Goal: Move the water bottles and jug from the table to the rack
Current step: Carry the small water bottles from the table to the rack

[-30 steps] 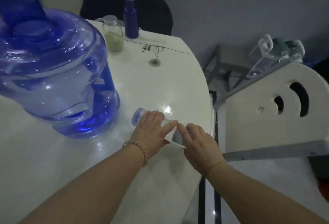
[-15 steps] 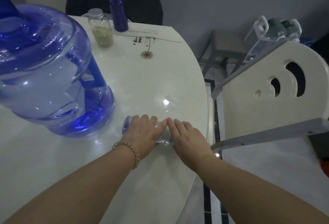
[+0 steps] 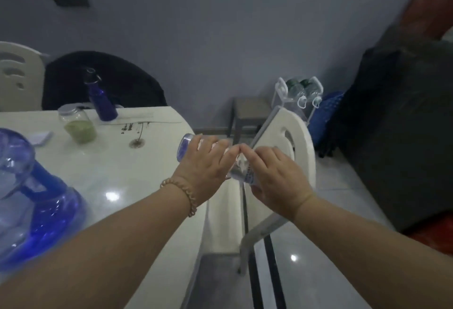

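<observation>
Hiding bottle [image 3: 241, 172]: left hand [image 3: 204, 164], right hand [image 3: 277, 178]

Glossy table [image 3: 127, 173], clear plastic jug [image 3: 36, 210]

Dim, bluish indoor light, soft and slightly grainy. Small white glare spots sit on the glossy table [image 3: 147, 173] and the floor tiles [image 3: 318, 272]. Wide-angle bending curves the edges; the jug [image 3: 36, 198] at left and the dark shapes [image 3: 392, 124] at right are smeared with blur
</observation>
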Available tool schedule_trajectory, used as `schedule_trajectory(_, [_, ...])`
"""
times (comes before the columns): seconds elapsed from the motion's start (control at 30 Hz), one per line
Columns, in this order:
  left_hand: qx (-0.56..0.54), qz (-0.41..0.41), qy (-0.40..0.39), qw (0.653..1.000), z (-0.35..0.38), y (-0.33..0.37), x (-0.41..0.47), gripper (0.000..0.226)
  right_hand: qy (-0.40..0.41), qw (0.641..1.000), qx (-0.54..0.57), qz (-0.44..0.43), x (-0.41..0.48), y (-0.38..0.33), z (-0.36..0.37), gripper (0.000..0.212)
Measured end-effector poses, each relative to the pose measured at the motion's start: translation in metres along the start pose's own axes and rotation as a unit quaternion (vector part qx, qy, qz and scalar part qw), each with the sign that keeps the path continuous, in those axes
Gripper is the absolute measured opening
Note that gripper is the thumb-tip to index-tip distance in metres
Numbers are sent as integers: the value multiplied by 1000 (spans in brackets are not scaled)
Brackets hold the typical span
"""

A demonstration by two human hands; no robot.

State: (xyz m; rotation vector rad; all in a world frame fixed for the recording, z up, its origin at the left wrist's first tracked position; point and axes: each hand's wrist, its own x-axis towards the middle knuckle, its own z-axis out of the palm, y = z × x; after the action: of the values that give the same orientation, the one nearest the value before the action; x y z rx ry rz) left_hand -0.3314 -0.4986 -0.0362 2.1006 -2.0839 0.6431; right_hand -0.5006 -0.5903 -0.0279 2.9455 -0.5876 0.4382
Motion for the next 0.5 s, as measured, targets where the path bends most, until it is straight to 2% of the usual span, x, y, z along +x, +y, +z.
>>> schedule_trajectory(0.13, [8, 26, 66, 997, -21, 64, 89, 63, 32, 999, -37, 2, -31, 96, -40, 85])
schedule_trajectory(0.27, [17, 34, 108, 993, -26, 142, 180, 59, 51, 996, -69, -14, -71, 205, -68, 80])
schedule_trajectory(0.4, [11, 30, 100, 994, -23, 220, 258, 68, 47, 993, -104, -38, -111, 303, -89, 80])
schedule_trajectory(0.5, [-3, 29, 80, 996, -20, 257, 298, 71, 40, 990, -124, -44, -131, 351, -95, 79])
